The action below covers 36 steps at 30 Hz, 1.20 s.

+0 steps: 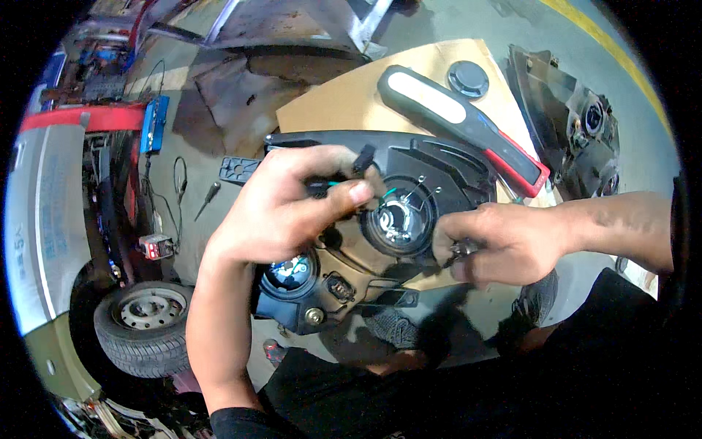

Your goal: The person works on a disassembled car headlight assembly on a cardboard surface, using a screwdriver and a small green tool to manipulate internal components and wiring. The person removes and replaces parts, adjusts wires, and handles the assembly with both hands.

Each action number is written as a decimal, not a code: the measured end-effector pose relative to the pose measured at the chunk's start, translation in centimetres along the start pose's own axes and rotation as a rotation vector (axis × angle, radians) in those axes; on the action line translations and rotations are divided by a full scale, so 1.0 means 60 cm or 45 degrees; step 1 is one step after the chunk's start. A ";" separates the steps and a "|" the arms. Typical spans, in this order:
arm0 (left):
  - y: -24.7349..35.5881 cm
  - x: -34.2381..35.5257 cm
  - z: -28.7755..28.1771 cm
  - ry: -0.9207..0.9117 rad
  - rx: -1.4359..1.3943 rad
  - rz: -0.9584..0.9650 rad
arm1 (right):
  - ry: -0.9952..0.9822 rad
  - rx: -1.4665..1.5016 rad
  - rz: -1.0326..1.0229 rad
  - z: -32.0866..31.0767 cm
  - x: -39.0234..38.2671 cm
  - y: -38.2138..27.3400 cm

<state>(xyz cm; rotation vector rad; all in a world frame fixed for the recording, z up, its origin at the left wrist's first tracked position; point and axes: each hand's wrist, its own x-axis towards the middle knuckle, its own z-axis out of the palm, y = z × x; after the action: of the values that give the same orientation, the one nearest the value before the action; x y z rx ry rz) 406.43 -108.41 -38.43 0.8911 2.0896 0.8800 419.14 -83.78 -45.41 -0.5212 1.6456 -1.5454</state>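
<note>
A black car headlight housing (439, 164) lies back side up over my lap, with a round open bulb socket (400, 219) in its middle. My left hand (285, 208) rests on the housing's left part and pinches a small black connector with thin wires (358, 164) just left of the socket. My right hand (504, 241) is at the socket's right edge, fingers closed on a small metal bulb part (462, 250). A second round opening (292, 272) shows below my left hand.
A black and red work lamp (461, 121) and a round black cap (468, 78) lie on a cardboard sheet (344, 95). Another headlight (578, 124) sits at right. A car wheel (146, 325), a screwdriver (207, 200) and a blue tool (154, 123) are at left.
</note>
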 end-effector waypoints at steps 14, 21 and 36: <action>0.008 0.009 0.012 -0.098 -0.018 0.053 | 0.011 -0.041 -0.615 0.015 -0.004 0.046; -0.010 0.008 0.024 -0.011 -0.192 -0.049 | -0.100 -0.128 -0.396 0.007 -0.006 0.034; 0.001 0.012 0.045 0.165 -0.147 -0.322 | 0.435 -0.274 -0.538 0.030 -0.028 0.028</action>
<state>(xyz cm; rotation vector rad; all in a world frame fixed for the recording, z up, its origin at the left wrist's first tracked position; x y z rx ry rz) 408.24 -106.99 -40.06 0.5070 2.1777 0.9318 421.87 -83.36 -46.42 -0.7937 2.0759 -1.8487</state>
